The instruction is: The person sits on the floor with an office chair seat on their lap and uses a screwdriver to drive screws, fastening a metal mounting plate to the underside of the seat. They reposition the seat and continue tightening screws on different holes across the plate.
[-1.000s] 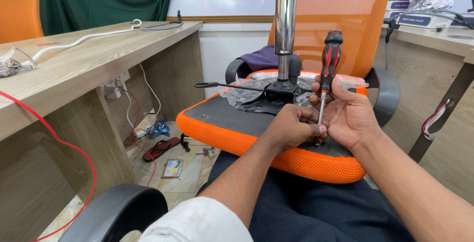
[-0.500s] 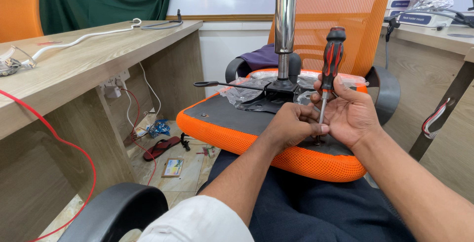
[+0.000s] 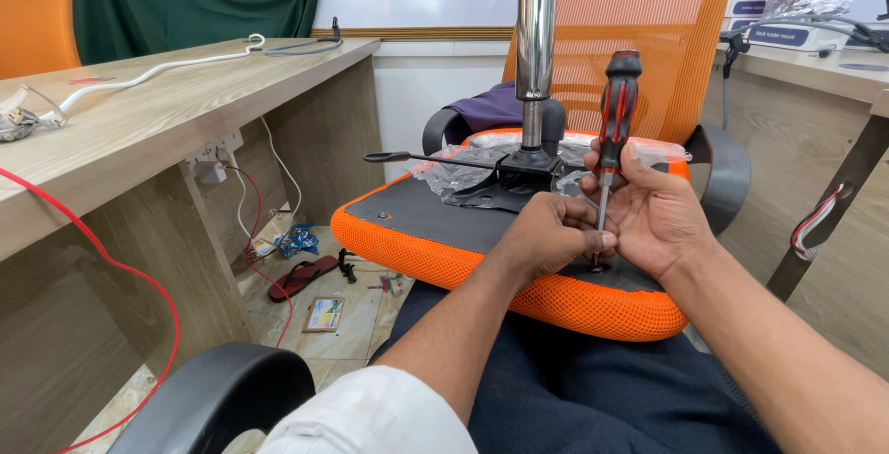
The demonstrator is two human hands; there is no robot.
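An orange mesh office chair seat [image 3: 435, 255] lies upside down on my lap, its black underside up, with a chrome gas cylinder [image 3: 535, 42] rising from a black mechanism plate [image 3: 505, 186]. A red and black screwdriver [image 3: 616, 111] stands upright, tip on the seat's black underside near the front edge. My right hand [image 3: 657, 213] wraps the shaft below the handle. My left hand [image 3: 546, 236] pinches the lower shaft close to the tip. The tip itself is hidden between my fingers.
A wooden desk [image 3: 139, 130] with a white cable and a red wire stands at the left. Another orange chair back [image 3: 639, 47] is behind the seat. A black armrest [image 3: 218, 398] sits at bottom left. A sandal [image 3: 301, 278] and litter lie on the floor.
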